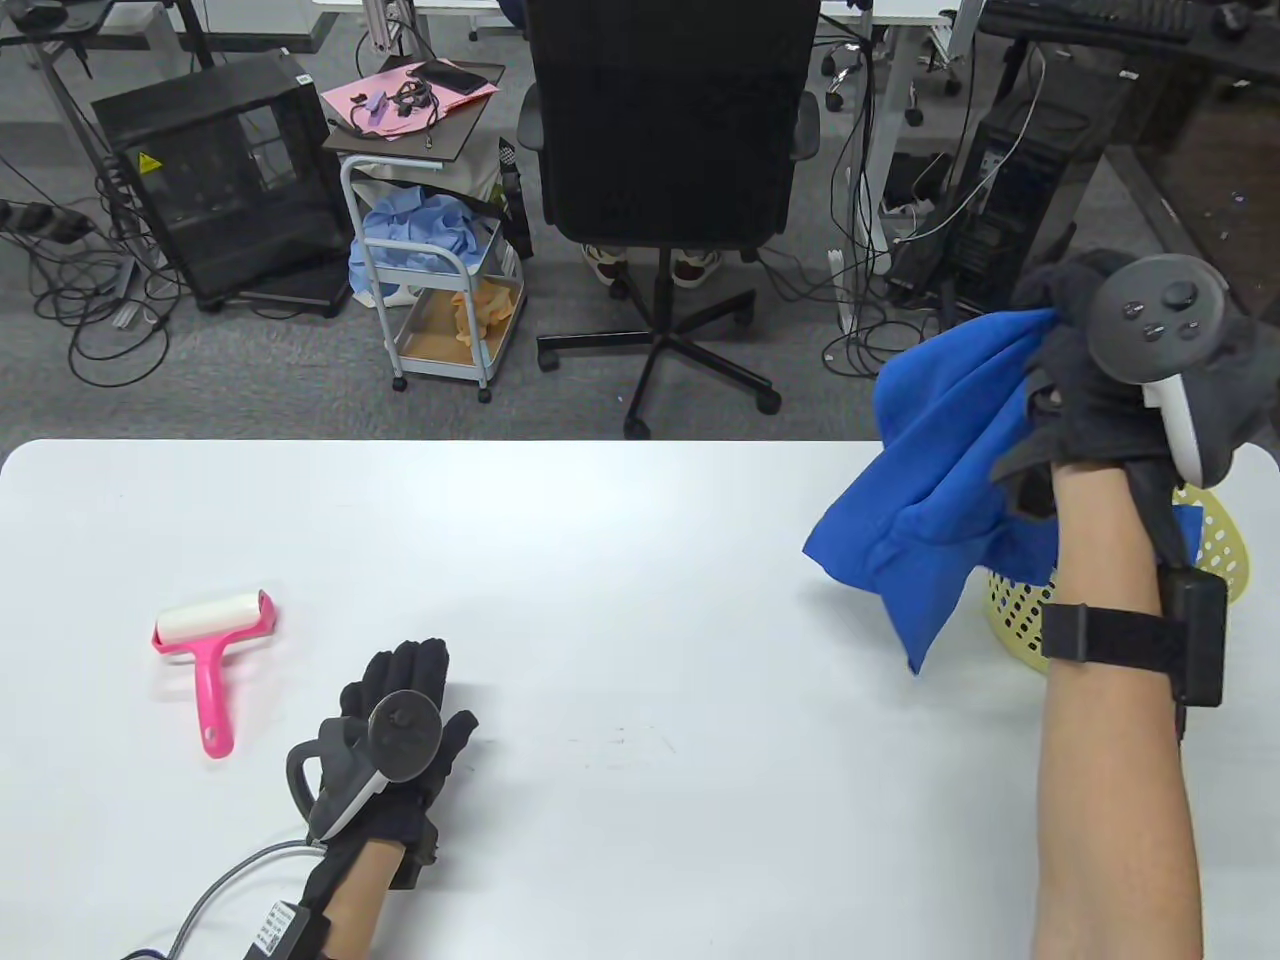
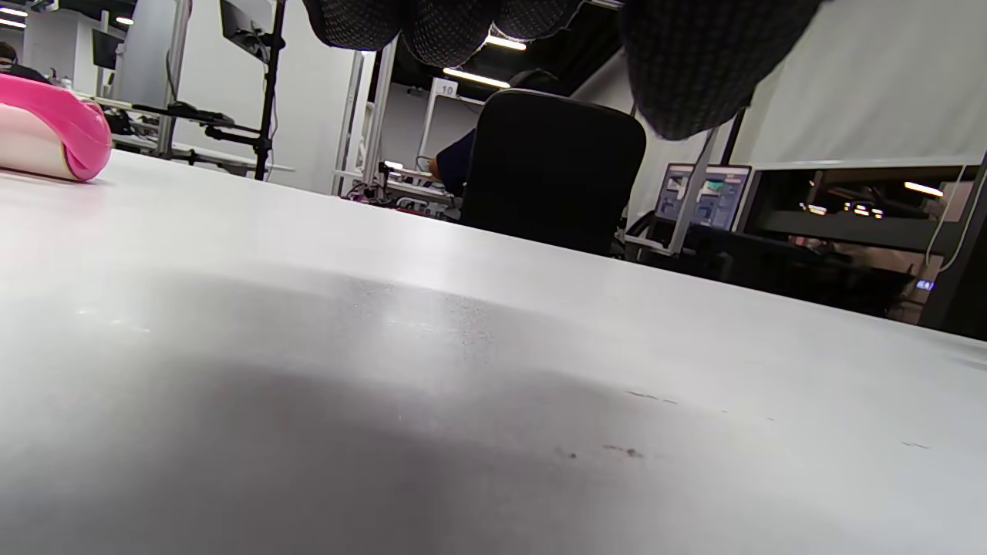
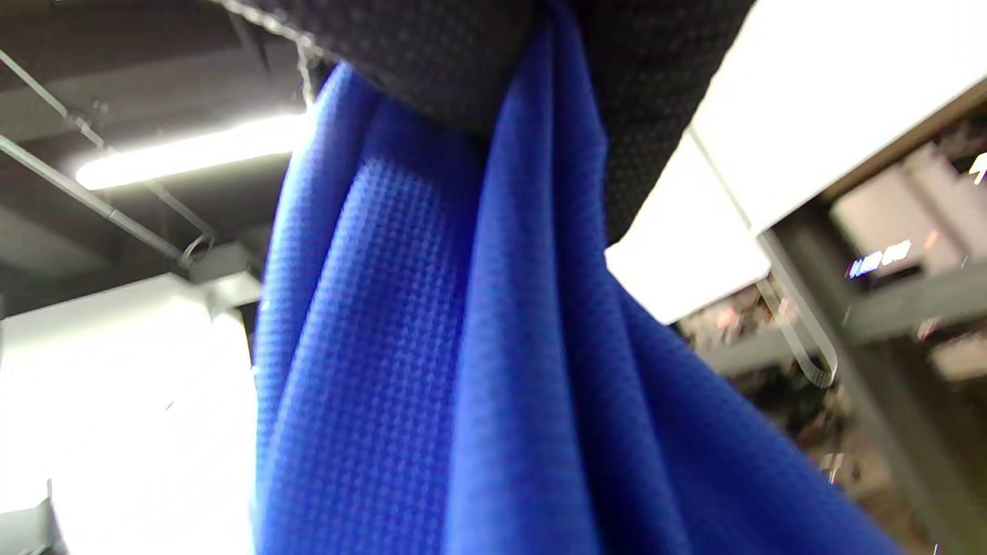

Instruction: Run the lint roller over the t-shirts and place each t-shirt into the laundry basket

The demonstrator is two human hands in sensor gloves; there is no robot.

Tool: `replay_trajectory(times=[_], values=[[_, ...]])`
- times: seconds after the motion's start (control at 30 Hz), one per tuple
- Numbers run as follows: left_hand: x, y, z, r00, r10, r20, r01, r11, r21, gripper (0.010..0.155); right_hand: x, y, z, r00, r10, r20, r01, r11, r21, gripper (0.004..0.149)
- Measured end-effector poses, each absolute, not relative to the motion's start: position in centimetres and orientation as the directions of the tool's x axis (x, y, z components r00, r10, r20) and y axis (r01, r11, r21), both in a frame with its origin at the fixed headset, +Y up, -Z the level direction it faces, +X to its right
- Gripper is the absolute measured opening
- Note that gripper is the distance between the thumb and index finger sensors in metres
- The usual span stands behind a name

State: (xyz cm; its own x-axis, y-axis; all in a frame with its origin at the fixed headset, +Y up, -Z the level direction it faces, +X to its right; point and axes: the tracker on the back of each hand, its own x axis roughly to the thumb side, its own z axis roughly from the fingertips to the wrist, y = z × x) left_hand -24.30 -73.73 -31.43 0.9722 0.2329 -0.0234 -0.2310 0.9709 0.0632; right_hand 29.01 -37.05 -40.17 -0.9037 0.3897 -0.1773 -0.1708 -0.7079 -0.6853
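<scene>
Right hand (image 1: pixel 1120 370) grips blue t-shirt (image 1: pixel 930 480) above yellow basket (image 1: pixel 1225 550) (left hand (image 1: pixel 400 740) flat).

waffle-knit cloth t-shirt (image 3: pixel 432 347), smooth satin table (image 1: pixel 620 560)

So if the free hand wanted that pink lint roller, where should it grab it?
By the pink handle of the lint roller, coming from above. The roller lies flat on the table, handle pointing toward the left hand, the sticky white drum at the far end.
</scene>
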Motion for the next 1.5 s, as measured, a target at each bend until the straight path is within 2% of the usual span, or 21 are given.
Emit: replay_trajectory(times=[0.07, 0.17, 0.2, 0.3, 0.4, 0.47, 0.53, 0.57, 0.67, 0.9, 1.0, 1.07, 1.23, 1.4, 1.5], values=[[-24.5, -74.0, -31.6, 0.970, 0.241, -0.030, -0.239, 0.969, 0.054, 0.076, 29.9, -35.9, -40.0, -0.921, 0.315, -0.228, -0.049, -0.675, -0.736, 0.035], [-24.6, -74.2, -31.8, 0.970, 0.240, -0.035, -0.239, 0.970, 0.043, 0.077, 30.6, -36.5, -40.6, -0.923, 0.134, -0.362, 0.178, -0.684, -0.707, 0.035], [-24.5, -74.4, -31.8, 0.971, 0.237, -0.036, -0.235, 0.971, 0.036, 0.077, 31.0, -37.5, -41.4, -0.910, 0.047, -0.413, 0.264, -0.701, -0.663, 0.035], [-24.4, -74.6, -31.9, 0.973, 0.230, -0.033, -0.229, 0.973, 0.023, 0.077, 32.3, -41.5, -43.6, -0.870, -0.128, -0.476, 0.406, -0.734, -0.545, 0.035], [-24.2, -74.8, -31.9, 0.974, 0.225, -0.031, -0.224, 0.974, 0.018, 0.077, 34.1, -47.7, -46.3, -0.786, -0.307, -0.536, 0.524, -0.792, -0.315, 0.036], [-24.2, -74.8, -31.8, 0.974, 0.223, -0.029, -0.223, 0.975, 0.014, 0.077, 35.0, -51.4, -47.6, -0.779, -0.333, -0.531, 0.492, -0.850, -0.190, 0.036], [-24.1, -74.8, -31.7, 0.975, 0.222, -0.029, -0.222, 0.975, 0.011, 0.077, 35.5, -54.2, -48.5, -0.807, -0.331, -0.489, 0.427, -0.899, -0.097, 0.037], [-24.2, -74.9, -31.7, 0.975, 0.222, -0.028, -0.222, 0.975, 0.011, 0.077, 35.9, -55.9, -49.1, -0.829, -0.323, -0.458, 0.364, -0.931, -0.003, 0.038], [-24.2, -75.0, -31.8, 0.974, 0.225, -0.027, -0.225, 0.974, 0.013, 0.077, 36.3, -59.3, -50.1, -0.820, -0.307, -0.483, 0.214, -0.947, 0.238, 0.052], [-24.1, -75.1, -31.8, 0.976, 0.217, -0.028, -0.217, 0.976, 0.001, 0.077, 38.8, -63.4, -51.2, -0.790, -0.261, -0.556, -0.005, -0.903, 0.430, 0.046], [-24.1, -75.2, -31.8, 0.976, 0.215, -0.029, -0.215, 0.977, 0.000, 0.077, 40.2, -65.2, -51.3, -0.727, -0.328, -0.604, -0.130, -0.798, 0.589, 0.046], [-24.2, -75.2, -31.8, 0.976, 0.218, -0.032, -0.218, 0.976, 0.000, 0.077, 40.6, -65.3, -51.4, -0.718, -0.347, -0.604, -0.130, -0.785, 0.606, 0.046], [-24.4, -75.3, -32.0, 0.976, 0.214, -0.042, -0.214, 0.977, -0.004, 0.077, 40.4, -63.7, -51.3, -0.753, -0.262, -0.604, -0.148, -0.827, 0.543, 0.049], [-24.2, -75.0, -31.9, 0.976, 0.216, -0.034, -0.216, 0.976, 0.004, 0.077, 38.0, -59.9, -49.8, -0.791, -0.243, -0.562, -0.051, -0.888, 0.457, 0.050], [-23.8, -74.5, -31.7, 0.975, 0.220, -0.015, -0.220, 0.975, 0.016, 0.077, 35.1, -56.6, -48.0, -0.835, -0.208, -0.510, 0.024, -0.939, 0.342, 0.050]])
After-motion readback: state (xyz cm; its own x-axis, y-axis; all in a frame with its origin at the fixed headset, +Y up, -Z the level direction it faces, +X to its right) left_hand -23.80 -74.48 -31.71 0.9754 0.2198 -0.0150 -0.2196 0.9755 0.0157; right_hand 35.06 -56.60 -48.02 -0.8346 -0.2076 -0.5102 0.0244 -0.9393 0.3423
